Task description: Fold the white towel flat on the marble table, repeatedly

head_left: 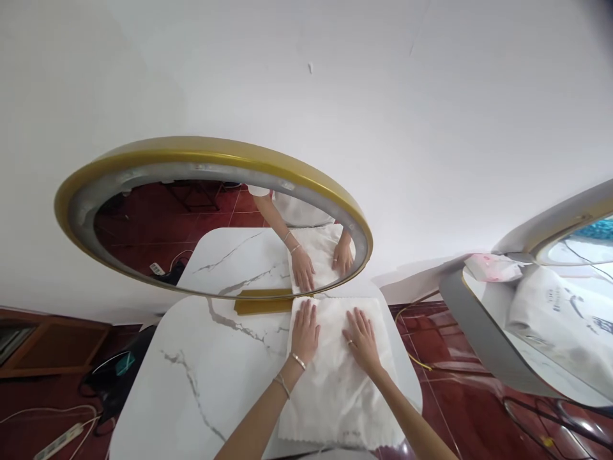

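Note:
A white cloth (345,390) with a scalloped edge lies spread on the right part of a white marble-patterned table (191,358). My left hand (305,332) rests flat on its upper left part, fingers stretched out, with bracelets at the wrist. To the right, my right hand (363,337) lies palm down on the same cloth, fingers a little spread, a ring on one finger. Neither hand grips anything. Small faint marks show near the cloth's bottom edge.
Behind the cloth stands an oval gold-framed mirror (230,152) on a gold base (263,305), reflecting both hands. At right a second table (483,326) holds a white bag (565,313) and a pink-white packet (493,267). A power strip (60,442) and cables lie on the red floor.

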{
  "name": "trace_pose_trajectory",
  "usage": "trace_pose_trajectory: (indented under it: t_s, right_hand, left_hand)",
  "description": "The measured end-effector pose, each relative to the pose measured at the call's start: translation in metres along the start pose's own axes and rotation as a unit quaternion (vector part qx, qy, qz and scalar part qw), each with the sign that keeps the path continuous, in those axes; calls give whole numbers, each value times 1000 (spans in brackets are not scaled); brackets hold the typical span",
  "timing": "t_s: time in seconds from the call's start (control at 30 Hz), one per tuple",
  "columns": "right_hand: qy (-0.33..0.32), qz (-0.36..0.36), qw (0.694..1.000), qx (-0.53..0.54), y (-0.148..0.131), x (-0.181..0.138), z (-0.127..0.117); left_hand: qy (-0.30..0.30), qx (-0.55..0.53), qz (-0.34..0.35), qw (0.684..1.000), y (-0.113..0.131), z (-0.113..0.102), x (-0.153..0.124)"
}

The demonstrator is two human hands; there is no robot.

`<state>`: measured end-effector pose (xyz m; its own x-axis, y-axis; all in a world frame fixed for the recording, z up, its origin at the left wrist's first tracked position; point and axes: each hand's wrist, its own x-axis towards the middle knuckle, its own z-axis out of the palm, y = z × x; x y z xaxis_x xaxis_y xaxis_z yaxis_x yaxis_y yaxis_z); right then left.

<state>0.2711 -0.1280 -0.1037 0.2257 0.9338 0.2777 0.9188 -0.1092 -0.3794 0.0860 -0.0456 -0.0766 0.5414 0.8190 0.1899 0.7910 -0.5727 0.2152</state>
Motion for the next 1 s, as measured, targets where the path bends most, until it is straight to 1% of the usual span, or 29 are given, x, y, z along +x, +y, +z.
trace_pose_trajectory:
  t_s: [0.07,0.13,0.2,0.27,0.33,0.4,0.5,0.57,0.67,0.73,0.8,0.9,1.0]
  right_hand:
    - [3,-11,999,-50,1,11,5]
    - [-2,-35,996,-78,0,26,5]
    - [-34,-76,992,-91,-4,41,2]
    - [-82,-114,986,-90,-11,55,1]
    - [-118,-119,982,-82,-18,70,3]
    - [-133,-100,983,-76,-21,83,6]
    - [-141,-88,983,-76,-14,101,7]
    - [-139,-78,984,-80,-5,110,4]
    - [-126,-33,987,-94,11,119,-1]
    - [-120,-2,987,-105,22,123,-5]
    - [-121,21,986,-115,33,124,-8]
    - [-118,49,984,-127,47,119,-15]
    - [-91,44,986,-135,55,103,-22]
  left_hand:
    - [5,11,-20,1000,-2,8,10]
    - [8,13,-51,999,2,11,21]
    - [6,12,-79,997,8,10,34]
    - [-11,8,-103,995,14,7,49]
    - [-39,5,-123,992,17,5,65]
    - [-61,1,-131,990,16,4,80]
    - [-78,-6,-105,991,11,5,96]
    - [-88,-13,-73,993,8,6,103]
    - [-105,-32,2,994,9,7,109]
    - [-115,-51,59,990,14,8,116]
    - [-119,-68,100,985,21,11,123]
    - [-119,-82,122,982,34,16,130]
    - [-102,-75,115,985,45,18,122]
